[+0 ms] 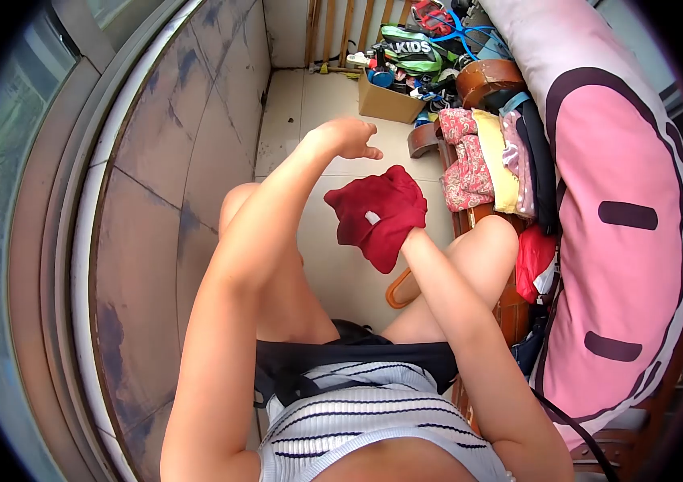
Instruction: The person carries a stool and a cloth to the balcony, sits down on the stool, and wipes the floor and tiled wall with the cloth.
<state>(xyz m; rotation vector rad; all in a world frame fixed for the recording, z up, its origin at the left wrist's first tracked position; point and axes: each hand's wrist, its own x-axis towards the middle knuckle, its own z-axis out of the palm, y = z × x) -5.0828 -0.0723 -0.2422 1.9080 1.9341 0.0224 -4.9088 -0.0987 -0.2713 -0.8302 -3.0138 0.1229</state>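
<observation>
My left hand [347,138] is raised in front of me, thumb and fingers apart, with nothing in it. Below and to its right is a dark red cloth garment [377,210], bunched and held up above the floor, with a small white patch on its front. My right forearm runs into the garment's near right side, and the cloth covers my right hand, so its fingers are hidden. A gap separates the left hand from the cloth.
Folded clothes [470,165] lie on a wooden bench [511,309] at my right, beside a long pink cushion [618,185]. A cardboard box [389,103] full of assorted items stands ahead on the tiled floor [321,261]. A tiled wall [148,217] rises close on my left.
</observation>
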